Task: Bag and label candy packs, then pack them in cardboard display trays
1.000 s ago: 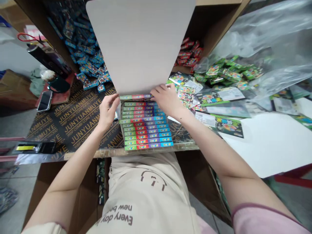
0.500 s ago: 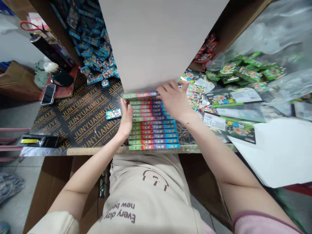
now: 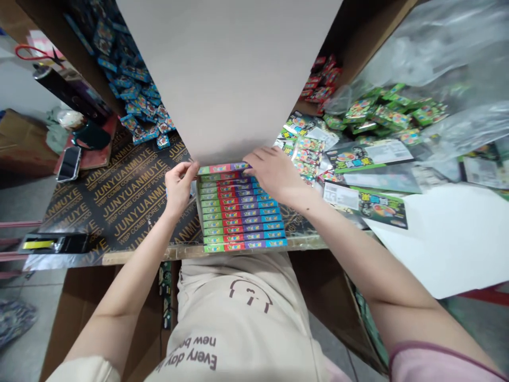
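Note:
A row of several flat colourful packets (image 3: 240,212) stands on edge in a display box at the table's near edge, each striped green, red, purple and blue. The box's tall grey lid (image 3: 230,74) stands upright behind them. My left hand (image 3: 180,184) pinches the left end of the rearmost packet (image 3: 222,168). My right hand (image 3: 272,172) is curled over that packet's right end, fingers pressed on it. Both hands sit at the back of the row, just under the lid.
Blue packets (image 3: 135,95) lie heaped at the back left, red ones (image 3: 318,85) in a cardboard box, green ones (image 3: 382,114) under clear plastic at right. Printed cards (image 3: 369,201) and a white sheet (image 3: 445,239) lie at right. A phone (image 3: 68,163) and a tape dispenser (image 3: 55,243) lie at left.
My left hand moved from flat against the row's left side up to the rearmost packet's left end. The loose blue packet seen beside the row is out of sight. The right hand stayed put.

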Tool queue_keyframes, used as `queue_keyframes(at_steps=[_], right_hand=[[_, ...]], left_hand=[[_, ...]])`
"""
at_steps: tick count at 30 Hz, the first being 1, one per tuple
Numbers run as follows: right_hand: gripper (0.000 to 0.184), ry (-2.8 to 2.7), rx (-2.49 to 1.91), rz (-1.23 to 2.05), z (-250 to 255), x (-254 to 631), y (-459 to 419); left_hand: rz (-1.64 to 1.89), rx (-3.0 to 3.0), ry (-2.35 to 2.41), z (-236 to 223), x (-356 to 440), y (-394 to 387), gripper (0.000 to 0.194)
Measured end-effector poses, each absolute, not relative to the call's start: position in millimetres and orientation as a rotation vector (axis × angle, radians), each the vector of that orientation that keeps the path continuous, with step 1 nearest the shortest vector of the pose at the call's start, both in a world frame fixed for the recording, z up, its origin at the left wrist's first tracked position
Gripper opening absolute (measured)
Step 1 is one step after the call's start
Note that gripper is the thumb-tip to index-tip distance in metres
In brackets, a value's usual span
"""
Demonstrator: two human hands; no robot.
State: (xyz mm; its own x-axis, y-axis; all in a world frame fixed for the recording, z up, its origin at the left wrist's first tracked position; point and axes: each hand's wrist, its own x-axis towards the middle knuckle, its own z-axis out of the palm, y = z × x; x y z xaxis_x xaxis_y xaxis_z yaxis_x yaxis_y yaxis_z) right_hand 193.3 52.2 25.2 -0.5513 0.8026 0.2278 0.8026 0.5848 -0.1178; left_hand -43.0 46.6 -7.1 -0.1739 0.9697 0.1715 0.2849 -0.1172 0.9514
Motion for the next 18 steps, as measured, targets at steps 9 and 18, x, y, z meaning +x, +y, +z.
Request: queue_keyframes(at_steps=[9,18], right_hand=[[0.020,-2.577,-1.406,0.191,18,208,70],[0.024,-2.466,-1.331,0.204,8,205,81]], left_hand=[[1.256,1.668,1.632,2,-35,59,0.023],[1.209,2.098,1.805,-5,-38,56,0.028]])
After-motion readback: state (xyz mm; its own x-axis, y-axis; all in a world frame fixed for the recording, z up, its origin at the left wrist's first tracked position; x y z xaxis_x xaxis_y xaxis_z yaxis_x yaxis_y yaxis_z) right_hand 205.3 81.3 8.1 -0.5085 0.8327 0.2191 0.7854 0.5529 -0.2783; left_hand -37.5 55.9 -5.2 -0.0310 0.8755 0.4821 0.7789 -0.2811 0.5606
